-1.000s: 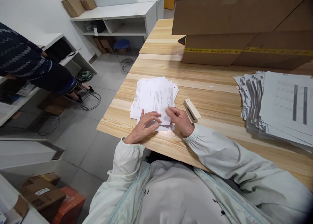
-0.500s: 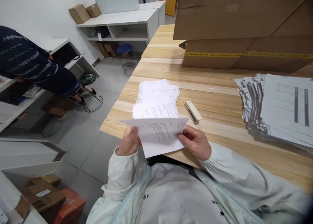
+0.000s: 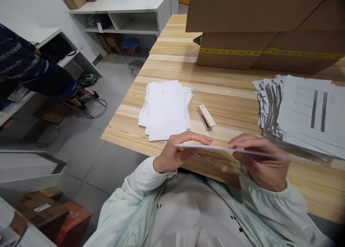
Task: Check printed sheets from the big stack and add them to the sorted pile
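Note:
Both hands hold a thin set of white sheets nearly edge-on to the camera, level above the near edge of the wooden table. My left hand pinches its left end and my right hand grips its right part. A stack of white printed papers lies on the table just beyond my left hand. A cream stapler rests to the right of that stack.
A large fanned pile of printed sheets lies at the table's right. Big cardboard boxes stand at the back. A person in a dark patterned sweater sits on a stool at left, near white shelves and floor boxes.
My hands lifted sheets off the white stack, brought them toward me, then carried them rightward and turned them flat, edge-on. The view shifted slightly.

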Available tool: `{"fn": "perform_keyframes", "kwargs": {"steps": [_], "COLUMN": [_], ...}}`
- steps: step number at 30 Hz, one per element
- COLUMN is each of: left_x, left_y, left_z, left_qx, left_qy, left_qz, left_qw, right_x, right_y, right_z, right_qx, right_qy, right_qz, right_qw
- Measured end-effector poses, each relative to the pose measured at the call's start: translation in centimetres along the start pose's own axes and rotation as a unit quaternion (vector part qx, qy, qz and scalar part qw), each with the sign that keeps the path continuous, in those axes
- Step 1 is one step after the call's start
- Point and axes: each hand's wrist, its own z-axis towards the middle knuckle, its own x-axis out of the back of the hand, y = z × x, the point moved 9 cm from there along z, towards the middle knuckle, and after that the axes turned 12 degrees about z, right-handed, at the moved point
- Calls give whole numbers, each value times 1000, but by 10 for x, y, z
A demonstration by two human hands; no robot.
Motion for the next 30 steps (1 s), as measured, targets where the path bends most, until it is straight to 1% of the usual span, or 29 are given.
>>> {"fn": "perform_keyframes", "kwargs": {"steps": [3,5,6,8,10,12,13,14,15,16,17,18,20,21,24,26,28,30], "left_x": [-2,-4,-5,-5,-6,-1,3,10,17,24,31,36,42,43,44,41,33,18], "left_y": [-29,-38,-37,-32,-26,-28,-33,-39,-46,-53,-60,-65,-75,-78,-84,-87,-91,-93], "left_z": [-2,-3,-3,-4,-8,-17,-23,-30,-37,-43,-50,-55,-65,-69,-78,-81,-78,-67], "left_qx": [45,47,39,15,-1,15,35,61,86,112,136,160,205,226,267,284,292,289], "left_qy": [56,71,75,79,73,80,95,117,145,175,204,229,265,273,277,268,245,203], "left_qz": [4,11,17,25,22,10,-1,-16,-38,-64,-90,-113,-144,-150,-132,-115,-118,-144], "left_qw": [997,996,996,996,997,997,995,991,985,976,965,953,931,923,914,913,917,924], "right_x": [8,8,6,-1,-11,-14,-9,0,9,15,15,9,-13,-24,-49,-54,-47,-28], "right_y": [26,38,40,37,29,19,16,15,15,17,21,28,49,61,92,103,109,112], "right_z": [-12,-17,-18,-15,-11,-4,2,10,20,32,43,52,69,76,90,96,103,111], "right_qx": [0,-9,-13,-21,-37,-55,-60,-61,-52,-38,-28,-21,-22,-31,-61,-70,-68,-69], "right_qy": [62,79,72,28,-58,-144,-157,-150,-134,-121,-127,-150,-210,-228,-261,-271,-260,-223], "right_qz": [4,-6,-1,33,79,121,126,110,70,8,-65,-137,-260,-309,-412,-435,-441,-448], "right_qw": [998,997,997,999,995,981,978,981,987,992,989,979,942,923,871,856,857,863]}}
